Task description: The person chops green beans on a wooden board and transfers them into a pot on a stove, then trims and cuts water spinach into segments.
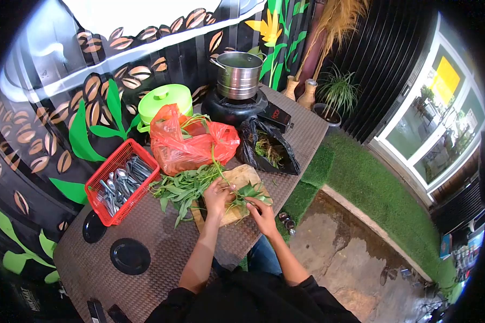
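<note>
Leafy greens [186,188] lie in a heap beside and partly over a wooden cutting board [243,176]. My left hand [219,196] is closed on green stems above the board's left part. On the right side of the board, my right hand [260,210] pinches a leafy sprig [251,191]. Just behind the heap sits a red plastic bag [186,142] with some greens showing at its opening. An open black bag [268,148] holding plant scraps stands right of it.
A red basket of cutlery [122,183] is at the left, near two black plates [130,256]. At the back are a green lidded pot [165,102] and a steel pot [239,76] on a black stove [234,107]. The table's right edge [302,175] is close to the black bag.
</note>
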{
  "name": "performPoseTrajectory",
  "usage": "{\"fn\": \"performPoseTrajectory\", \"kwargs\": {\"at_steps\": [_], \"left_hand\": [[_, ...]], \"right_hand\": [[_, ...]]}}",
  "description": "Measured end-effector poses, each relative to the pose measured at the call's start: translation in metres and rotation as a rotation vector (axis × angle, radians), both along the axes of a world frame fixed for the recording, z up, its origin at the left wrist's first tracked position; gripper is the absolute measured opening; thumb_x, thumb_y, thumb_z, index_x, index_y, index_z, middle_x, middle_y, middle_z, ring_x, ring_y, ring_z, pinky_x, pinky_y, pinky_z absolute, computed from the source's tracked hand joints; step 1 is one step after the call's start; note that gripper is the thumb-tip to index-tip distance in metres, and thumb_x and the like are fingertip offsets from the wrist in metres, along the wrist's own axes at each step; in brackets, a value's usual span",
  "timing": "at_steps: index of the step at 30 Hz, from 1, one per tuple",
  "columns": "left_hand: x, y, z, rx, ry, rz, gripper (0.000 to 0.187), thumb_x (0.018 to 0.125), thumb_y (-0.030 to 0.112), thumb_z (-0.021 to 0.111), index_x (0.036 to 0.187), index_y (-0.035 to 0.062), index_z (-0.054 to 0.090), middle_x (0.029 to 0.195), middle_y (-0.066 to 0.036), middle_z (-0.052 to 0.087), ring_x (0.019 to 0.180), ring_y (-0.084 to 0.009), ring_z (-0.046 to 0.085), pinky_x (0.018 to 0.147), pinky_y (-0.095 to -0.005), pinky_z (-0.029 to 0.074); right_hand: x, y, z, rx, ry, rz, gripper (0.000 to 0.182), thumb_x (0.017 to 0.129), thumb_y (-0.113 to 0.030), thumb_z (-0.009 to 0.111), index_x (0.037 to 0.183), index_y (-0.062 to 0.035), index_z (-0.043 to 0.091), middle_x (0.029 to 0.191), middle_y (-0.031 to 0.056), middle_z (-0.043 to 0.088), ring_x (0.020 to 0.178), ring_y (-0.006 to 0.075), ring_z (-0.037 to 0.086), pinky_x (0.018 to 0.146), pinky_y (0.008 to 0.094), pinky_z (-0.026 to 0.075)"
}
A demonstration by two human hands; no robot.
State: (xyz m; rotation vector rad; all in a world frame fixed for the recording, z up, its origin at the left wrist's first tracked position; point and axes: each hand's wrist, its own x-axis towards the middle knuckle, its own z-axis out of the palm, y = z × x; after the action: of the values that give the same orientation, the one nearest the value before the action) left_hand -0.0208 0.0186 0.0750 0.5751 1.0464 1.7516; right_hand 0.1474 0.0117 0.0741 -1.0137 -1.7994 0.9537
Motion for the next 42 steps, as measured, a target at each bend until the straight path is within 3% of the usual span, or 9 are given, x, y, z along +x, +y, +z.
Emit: {"fn": "performPoseTrajectory", "kwargs": {"at_steps": [10,16,19,21,24,30,34,37,42], "left_hand": [[0.002,-0.002,-0.002,-0.071,-0.012,-0.025,0.039,0.081,-0.003,0.060,0.118,-0.0005,0.048,0.093,-0.009,0.060,0.083,-0.0174,0.062,0.070,-0.0296,0.055],[-0.006,-0.003,-0.011,0.033,-0.192,-0.189,0.030,0.085,-0.004,0.055,0.114,-0.0051,0.046,0.099,-0.013,0.058,0.092,-0.0202,0.061,0.079,-0.0307,0.054],[-0.001,-0.007,-0.008,0.036,-0.190,-0.094,0.028,0.084,-0.004,0.056,0.111,-0.0055,0.048,0.097,-0.013,0.058,0.090,-0.0193,0.061,0.079,-0.0296,0.054],[0.002,-0.004,-0.017,0.028,-0.160,-0.040,0.027,0.083,-0.005,0.056,0.109,-0.0056,0.049,0.095,-0.012,0.058,0.089,-0.0186,0.061,0.079,-0.0294,0.053],[0.007,-0.001,-0.024,0.012,-0.077,0.039,0.024,0.082,-0.007,0.057,0.105,-0.0057,0.051,0.093,-0.012,0.059,0.086,-0.0175,0.060,0.078,-0.0289,0.053],[0.010,-0.003,-0.020,0.029,-0.013,0.117,0.018,0.081,-0.009,0.058,0.097,-0.0049,0.053,0.091,-0.010,0.059,0.086,-0.0172,0.060,0.077,-0.0285,0.054],[0.010,-0.009,-0.018,0.036,-0.028,0.130,0.016,0.080,-0.009,0.058,0.095,-0.0041,0.054,0.091,-0.010,0.059,0.086,-0.0171,0.060,0.079,-0.0288,0.053],[0.007,-0.009,-0.018,0.046,-0.036,0.071,0.018,0.081,-0.008,0.058,0.097,-0.0027,0.053,0.093,-0.011,0.058,0.089,-0.0199,0.060,0.083,-0.0326,0.052],[0.007,-0.007,-0.016,0.036,-0.163,0.040,0.016,0.080,-0.008,0.058,0.094,-0.0030,0.053,0.091,-0.011,0.057,0.087,-0.0193,0.059,0.084,-0.0307,0.052]], "right_hand": [[-0.005,0.006,-0.011,-0.161,0.061,0.056,0.029,0.089,-0.019,0.055,0.111,0.0002,0.058,0.059,0.0010,0.048,0.052,0.0067,0.042,0.050,0.0245,0.035],[-0.007,0.013,-0.029,-0.167,0.146,0.135,0.030,0.091,-0.016,0.051,0.114,0.0035,0.056,0.065,0.0002,0.051,0.057,0.0056,0.044,0.051,0.0227,0.037],[-0.013,0.008,-0.025,0.007,0.031,0.009,0.031,0.090,-0.020,0.053,0.113,0.0006,0.058,0.072,0.0064,0.061,0.062,0.0128,0.056,0.057,0.0271,0.044],[-0.017,-0.004,0.000,0.106,-0.255,-0.179,0.031,0.088,-0.027,0.056,0.109,-0.0056,0.062,0.088,0.0142,0.066,0.077,0.0253,0.064,0.069,0.0336,0.048],[-0.027,-0.009,0.012,-0.075,-0.324,-0.248,0.031,0.085,-0.034,0.058,0.106,-0.0112,0.065,0.097,0.0174,0.064,0.087,0.0323,0.063,0.076,0.0377,0.048],[-0.041,0.002,-0.001,-0.043,-0.223,-0.340,0.034,0.086,-0.039,0.054,0.106,-0.0141,0.064,0.079,0.0201,0.064,0.075,0.0349,0.063,0.068,0.0404,0.049],[-0.034,0.034,-0.023,-0.015,-0.107,-0.405,0.038,0.087,-0.043,0.053,0.097,-0.0088,0.067,0.069,0.0155,0.064,0.064,0.0295,0.063,0.059,0.0366,0.048],[-0.022,0.047,-0.016,-0.674,-0.018,-0.030,0.045,0.086,-0.043,0.057,0.077,0.0003,0.063,0.055,0.0032,0.051,0.042,0.0096,0.048,0.037,0.0232,0.033],[-0.013,0.047,-0.004,-0.462,-0.069,-0.137,0.045,0.087,-0.041,0.056,0.073,0.0012,0.060,0.051,0.0016,0.048,0.040,0.0087,0.044,0.037,0.0238,0.033]]}}
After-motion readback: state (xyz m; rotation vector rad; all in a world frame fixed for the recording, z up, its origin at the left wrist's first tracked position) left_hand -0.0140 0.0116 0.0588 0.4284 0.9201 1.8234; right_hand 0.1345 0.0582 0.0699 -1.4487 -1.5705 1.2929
